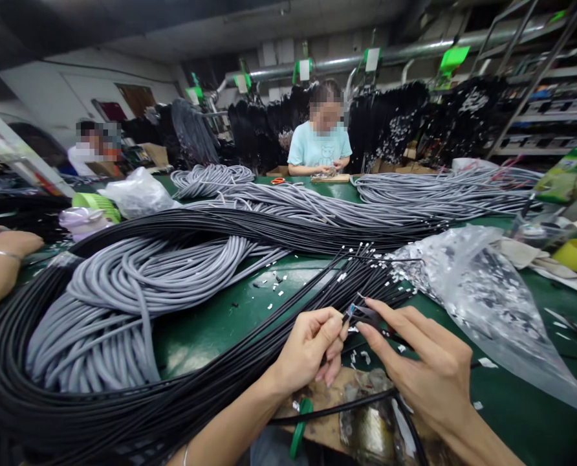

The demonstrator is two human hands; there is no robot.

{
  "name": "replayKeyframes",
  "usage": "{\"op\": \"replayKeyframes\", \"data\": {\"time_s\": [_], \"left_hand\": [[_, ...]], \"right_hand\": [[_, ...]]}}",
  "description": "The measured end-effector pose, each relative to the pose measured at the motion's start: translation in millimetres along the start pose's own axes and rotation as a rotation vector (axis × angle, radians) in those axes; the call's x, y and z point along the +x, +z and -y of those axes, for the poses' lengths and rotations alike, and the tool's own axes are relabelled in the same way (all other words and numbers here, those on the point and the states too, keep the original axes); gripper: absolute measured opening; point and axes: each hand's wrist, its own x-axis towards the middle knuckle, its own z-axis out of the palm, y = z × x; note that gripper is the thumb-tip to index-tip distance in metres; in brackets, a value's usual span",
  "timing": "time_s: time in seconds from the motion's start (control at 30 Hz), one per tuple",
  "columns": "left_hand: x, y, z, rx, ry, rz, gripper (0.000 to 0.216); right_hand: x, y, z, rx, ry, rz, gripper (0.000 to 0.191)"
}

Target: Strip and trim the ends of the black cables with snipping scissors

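Note:
My left hand [315, 343] is closed around the end of a black cable, with thin coloured wires [351, 310], some blue, poking out past the fingertips. My right hand [422, 349] faces it from the right, index finger and thumb reaching to either side of the wire ends. Between that finger and thumb sits a narrow dark object [367, 316]; its kind is unclear. Below both hands is a worn wooden board [317, 395] bearing a brownish, tape-wrapped block [373, 421]. A loose black cable [337, 408] crosses over it, beside a green ring-like piece [301, 427].
A long bundle of black cables [123, 414] curves round coiled grey cables [108, 278] on the green table [196, 330]. To the right lies a clear plastic bag [487, 291] with white scraps. Another person's hand [11, 246] is at far left; a co-worker [320, 145] sits opposite.

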Motion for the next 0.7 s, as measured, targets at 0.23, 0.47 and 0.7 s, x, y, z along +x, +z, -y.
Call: {"op": "replayKeyframes", "data": {"time_s": [0.23,0.47,0.7], "left_hand": [[-1.5,-0.5,-2.0,0.028,-0.047,-0.003,0.037],[-1.6,4.0,-5.1,0.079,-0.124,0.028,0.039],[0.6,-0.1,-3.3,0.092,-0.101,-0.047,0.036]], "right_hand": [[-1.2,0.3,-3.2,0.041,-0.009,-0.001,0.025],[-0.8,1.9,-3.0,0.215,0.049,0.06,0.025],[5.1,-5.6,3.1,0.254,0.03,0.018,0.023]]}}
